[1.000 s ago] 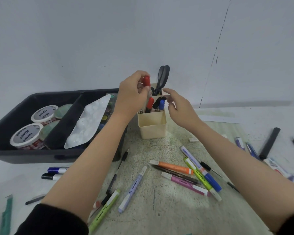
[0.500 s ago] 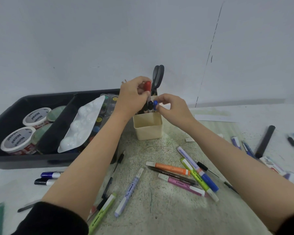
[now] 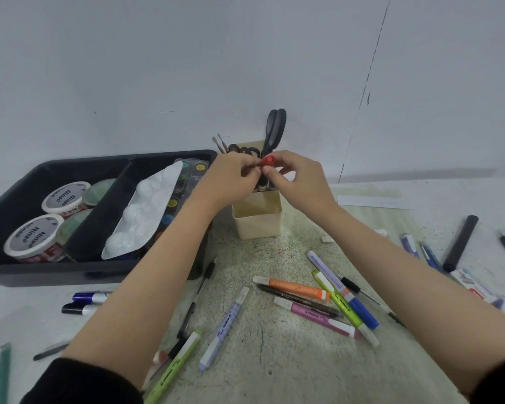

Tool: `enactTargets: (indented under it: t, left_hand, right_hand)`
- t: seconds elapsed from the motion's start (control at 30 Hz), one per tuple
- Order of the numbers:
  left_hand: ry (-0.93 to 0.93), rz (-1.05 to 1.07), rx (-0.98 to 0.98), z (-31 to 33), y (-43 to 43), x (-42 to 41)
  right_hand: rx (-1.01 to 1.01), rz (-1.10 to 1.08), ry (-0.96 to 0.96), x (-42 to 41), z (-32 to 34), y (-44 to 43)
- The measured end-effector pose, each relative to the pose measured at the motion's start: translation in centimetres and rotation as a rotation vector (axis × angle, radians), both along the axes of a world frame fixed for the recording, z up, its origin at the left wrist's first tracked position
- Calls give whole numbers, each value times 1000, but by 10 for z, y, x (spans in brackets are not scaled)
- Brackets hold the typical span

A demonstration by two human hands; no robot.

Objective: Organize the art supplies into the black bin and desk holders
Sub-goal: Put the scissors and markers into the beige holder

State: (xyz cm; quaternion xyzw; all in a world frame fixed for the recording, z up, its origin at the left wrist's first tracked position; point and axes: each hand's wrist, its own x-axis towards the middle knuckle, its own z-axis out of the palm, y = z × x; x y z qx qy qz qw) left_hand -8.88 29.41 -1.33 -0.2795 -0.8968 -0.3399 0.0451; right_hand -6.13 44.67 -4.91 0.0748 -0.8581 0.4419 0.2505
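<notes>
Both hands meet over the cream desk holder [image 3: 258,225]. My left hand [image 3: 231,177] and my right hand [image 3: 296,177] pinch a red-capped marker [image 3: 268,160] that stands upright in the holder among other markers. Black scissors [image 3: 274,132] and thin brushes [image 3: 220,142] stick up from a second holder behind it. The black bin [image 3: 50,275] at the left holds paint tubs [image 3: 32,239], a white palette [image 3: 146,211] and a paint set. Loose markers lie on the mat: orange [image 3: 293,287], pink [image 3: 315,316], green [image 3: 341,304], blue [image 3: 340,287] and lilac [image 3: 225,325].
More pens lie at the right, with a black stick [image 3: 461,243] and small packets. Two capped markers [image 3: 85,301] lie in front of the bin, and a yellow-green highlighter [image 3: 175,365] lies near my left forearm. The wall stands close behind the holders.
My right hand has let go of the blue-capped marker in the holder and moved up to join my left hand on the red-capped marker. The red marker sits lower in the holder.
</notes>
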Motion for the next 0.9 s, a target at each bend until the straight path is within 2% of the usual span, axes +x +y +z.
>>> enactTargets:
  t: [0.23,0.37,0.5,0.67,0.77,0.9]
  left_hand:
    - [12,99,96,-13,-1,6]
    - [94,123,76,-17,0,9]
    - [159,165,25,-16,-6,5]
    - [226,163,-4,-14,-8,7]
    - [185,137,-2,-15,-8,6]
    - [121,63,15,-17,-6,10]
  right_hand:
    - [123,-46,164,-3,11,-1]
    - [199,-38,201,-9,14,3]
    - [375,-23,189,-16,10,7]
    - [377,2,150,-12,-1,11]
    - [354,-5,144,-10,-6,8]
    - [509,-49,233,-7,-16,8]
